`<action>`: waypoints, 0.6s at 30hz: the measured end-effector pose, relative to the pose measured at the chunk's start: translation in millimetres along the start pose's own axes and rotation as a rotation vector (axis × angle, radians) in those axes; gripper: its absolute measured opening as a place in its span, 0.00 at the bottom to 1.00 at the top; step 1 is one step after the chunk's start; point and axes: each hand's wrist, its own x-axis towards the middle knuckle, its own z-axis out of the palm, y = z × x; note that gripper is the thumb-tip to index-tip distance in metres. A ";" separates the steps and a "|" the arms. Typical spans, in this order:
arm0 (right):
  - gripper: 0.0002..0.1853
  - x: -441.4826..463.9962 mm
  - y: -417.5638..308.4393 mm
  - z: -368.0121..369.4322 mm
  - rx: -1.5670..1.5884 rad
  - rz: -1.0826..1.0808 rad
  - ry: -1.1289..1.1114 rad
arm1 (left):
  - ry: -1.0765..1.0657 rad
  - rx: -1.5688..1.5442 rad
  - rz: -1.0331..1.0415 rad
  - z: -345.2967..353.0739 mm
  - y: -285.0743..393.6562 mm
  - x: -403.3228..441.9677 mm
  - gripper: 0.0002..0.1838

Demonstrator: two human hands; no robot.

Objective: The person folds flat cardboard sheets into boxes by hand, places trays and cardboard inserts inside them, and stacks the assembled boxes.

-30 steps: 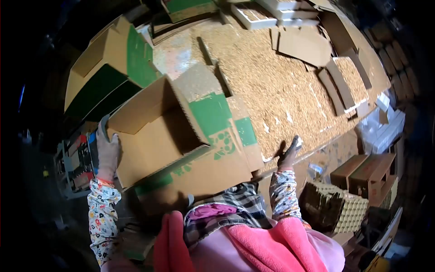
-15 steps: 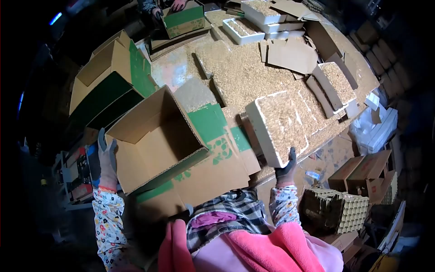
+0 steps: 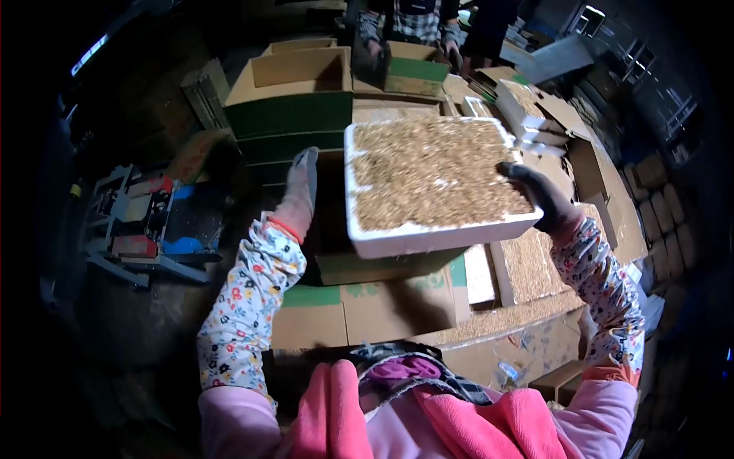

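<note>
One filled white tray (image 3: 440,176) is held by one hand, above one near carton (image 3: 386,269).
The tray's right side is gripped by the right hand (image 3: 539,195), and the tray is held over the left part of the worktop (image 3: 501,327), near its front edge; whether the near carton is touched by it cannot be told. The left hand (image 3: 300,183) is held open, fingers extended, apart from the tray and beside the near carton's left side; contact there cannot be told. At the worktop's near edge, green-marked cardboard (image 3: 382,315) is laid flat under the near carton. Beyond, two large cartons (image 3: 290,113) are seen, one behind the other. At the far edge, one small carton (image 3: 417,74) is flanked by the two hands of one co-worker (image 3: 419,27). Toward the far right corner, white trays (image 3: 521,107) are stacked, their exact number partly hidden.
</note>
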 end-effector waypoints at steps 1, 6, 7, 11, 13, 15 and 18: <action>0.27 5.5 -3.1 26.9 -0.074 -0.004 -0.064 | -0.183 -0.089 -0.092 -10.6 3.8 12.2 0.16; 0.07 47.9 45.6 56.4 0.071 0.089 -0.101 | -0.365 -0.089 -0.320 20.5 74.5 -86.5 0.28; 0.07 51.0 44.9 55.9 0.112 0.069 -0.134 | -0.406 -0.113 -0.346 13.6 73.5 -73.6 0.30; 0.06 45.8 30.5 32.1 0.021 -0.048 -0.099 | -0.330 0.242 -0.229 -16.2 55.5 -35.4 0.24; 0.06 41.6 13.9 20.1 0.166 0.047 -0.102 | -0.179 0.620 0.239 -16.1 39.6 -44.0 0.18; 0.06 42.9 8.4 3.3 -0.084 -0.119 -0.069 | -0.127 0.540 0.091 -4.5 46.1 -47.5 0.17; 0.06 48.9 12.9 10.6 0.059 -0.040 -0.198 | -0.232 0.063 -0.181 10.9 48.9 -58.3 0.16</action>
